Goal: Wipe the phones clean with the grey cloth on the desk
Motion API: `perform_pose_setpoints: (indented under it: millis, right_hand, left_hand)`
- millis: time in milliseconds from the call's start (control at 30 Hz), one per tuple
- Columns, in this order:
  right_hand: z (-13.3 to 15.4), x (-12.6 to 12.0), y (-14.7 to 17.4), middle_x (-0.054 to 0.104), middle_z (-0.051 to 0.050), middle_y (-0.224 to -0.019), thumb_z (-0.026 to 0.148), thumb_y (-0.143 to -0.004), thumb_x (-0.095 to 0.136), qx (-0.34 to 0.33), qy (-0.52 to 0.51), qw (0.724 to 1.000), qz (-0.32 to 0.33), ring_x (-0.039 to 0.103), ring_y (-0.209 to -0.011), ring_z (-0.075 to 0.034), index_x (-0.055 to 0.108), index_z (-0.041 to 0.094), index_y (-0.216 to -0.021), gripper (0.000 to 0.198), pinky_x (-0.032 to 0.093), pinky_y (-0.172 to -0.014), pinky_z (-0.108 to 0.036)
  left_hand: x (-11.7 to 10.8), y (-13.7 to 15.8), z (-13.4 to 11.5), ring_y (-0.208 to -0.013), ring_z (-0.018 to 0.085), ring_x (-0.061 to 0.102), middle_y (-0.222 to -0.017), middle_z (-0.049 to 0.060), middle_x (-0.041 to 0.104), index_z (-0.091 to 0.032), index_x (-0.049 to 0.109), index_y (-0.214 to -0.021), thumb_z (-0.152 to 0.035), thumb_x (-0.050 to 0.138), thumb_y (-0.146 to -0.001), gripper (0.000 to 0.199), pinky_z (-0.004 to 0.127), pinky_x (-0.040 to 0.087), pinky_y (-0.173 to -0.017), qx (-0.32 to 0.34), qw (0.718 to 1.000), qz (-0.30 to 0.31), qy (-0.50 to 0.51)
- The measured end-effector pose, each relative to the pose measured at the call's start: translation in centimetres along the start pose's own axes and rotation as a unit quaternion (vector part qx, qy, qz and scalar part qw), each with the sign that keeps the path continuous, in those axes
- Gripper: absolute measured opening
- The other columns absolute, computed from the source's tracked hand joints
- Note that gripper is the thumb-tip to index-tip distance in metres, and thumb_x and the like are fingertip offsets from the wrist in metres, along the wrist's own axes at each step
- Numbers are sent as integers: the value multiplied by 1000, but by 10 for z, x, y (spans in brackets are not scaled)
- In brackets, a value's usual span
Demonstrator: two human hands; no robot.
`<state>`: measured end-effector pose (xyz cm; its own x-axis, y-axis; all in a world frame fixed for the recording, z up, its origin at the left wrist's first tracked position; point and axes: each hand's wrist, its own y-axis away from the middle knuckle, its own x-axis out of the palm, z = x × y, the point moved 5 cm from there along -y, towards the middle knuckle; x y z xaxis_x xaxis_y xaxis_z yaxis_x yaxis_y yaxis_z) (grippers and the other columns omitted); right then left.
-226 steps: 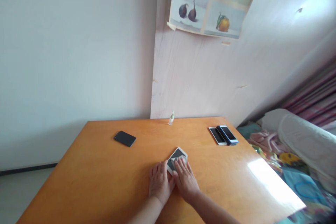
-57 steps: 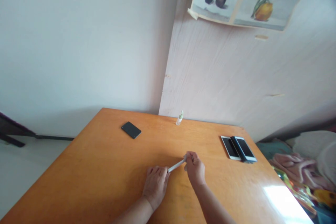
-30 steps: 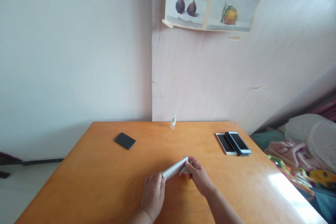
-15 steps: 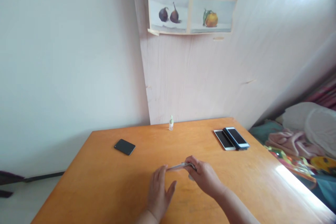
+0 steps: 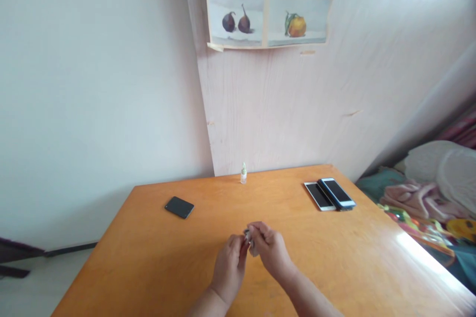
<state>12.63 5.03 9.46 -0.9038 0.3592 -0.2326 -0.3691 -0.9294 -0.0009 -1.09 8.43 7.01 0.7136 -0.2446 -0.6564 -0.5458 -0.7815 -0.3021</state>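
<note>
A small crumpled, whitish-grey piece [image 5: 253,248], like cloth or tissue, is between my hands above the near middle of the wooden table [image 5: 156,262]. My right hand [image 5: 273,252] pinches it with thumb and fingers, and part of it hangs below the fingertips. From the other side my left hand [image 5: 228,265] closes on its edge, fingers pressed together. Both sets of fingertips nearly meet and cover most of the piece. Its exact kind cannot be made out.
A dark phone [image 5: 179,207] lies at the table's left. By the back edge stands a small dropper bottle [image 5: 243,174]. Toward the right lie a white-framed phone [image 5: 319,196] and another white phone [image 5: 337,192] on something dark. Beyond the right edge is piled bedding [image 5: 416,198].
The piece stretched flat between my hands is now bunched up. My right hand has moved left toward my left hand, whose spread thumb has closed in.
</note>
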Motion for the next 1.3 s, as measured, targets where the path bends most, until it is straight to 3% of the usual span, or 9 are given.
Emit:
perform_pose_setpoints:
  millis: [100,167,367,567,800,1000,1200,1300]
  right_hand:
    - [-17,-13,-12,64,0,-59,62,-86,53,59,-32,994,-87,58,-51,-15,63,19,-85,44,43,-50,-24]
    - [-17,-14,-11,60,3,-53,59,-87,52,66,-19,992,-105,54,-45,-15,61,20,-84,40,40,-46,-24]
    - [6,14,12,62,3,-60,47,-95,44,-22,63,998,-23,60,-55,-14,59,23,-82,31,42,-55,-22]
    - [-4,-14,-6,63,2,-56,50,-94,41,30,111,989,-90,60,-52,-16,59,23,-85,34,40,-52,-23]
    - [14,15,9,65,2,-63,41,-97,40,-29,197,980,11,62,-59,-15,57,25,-83,27,37,-56,-23]
    - [9,-12,-11,66,1,-64,39,-96,39,19,226,972,-59,62,-60,-16,59,24,-87,26,35,-54,-23]
    - [20,20,8,66,1,-67,38,-96,39,-41,223,974,21,62,-62,-15,56,25,-84,25,36,-58,-24]
    - [8,14,1,66,1,-66,44,-96,38,-17,168,986,2,62,-62,-16,58,25,-86,29,38,-58,-24]
  left_hand:
    - [1,2,-4,-82,17,65,-88,4,65,-24,58,-97,-35,38,-102,24,28,49,-71,3,1000,5,10]
    - [1,3,-5,-84,18,64,-89,5,65,-24,59,-99,-34,38,-102,23,29,49,-73,4,1000,4,14]
    - [4,8,3,-81,18,62,-85,4,63,-22,56,-91,-30,37,-101,22,29,48,-71,-7,1000,15,24]
    - [5,7,3,-81,19,62,-87,4,64,-24,57,-93,-33,37,-102,24,29,47,-71,-20,1000,7,13]
    - [4,8,5,-82,19,62,-88,4,64,-24,56,-93,-30,38,-100,20,30,47,-71,-14,999,20,23]
    - [2,8,5,-80,18,61,-88,5,64,-23,55,-92,-35,35,-102,26,30,47,-71,-23,1000,7,16]
    - [3,9,7,-83,20,62,-89,5,65,-23,56,-94,-33,36,-100,23,31,48,-73,-14,999,17,26]
    - [3,9,11,-83,20,63,-88,5,65,-24,56,-92,-34,37,-100,24,31,47,-72,-21,999,15,37]
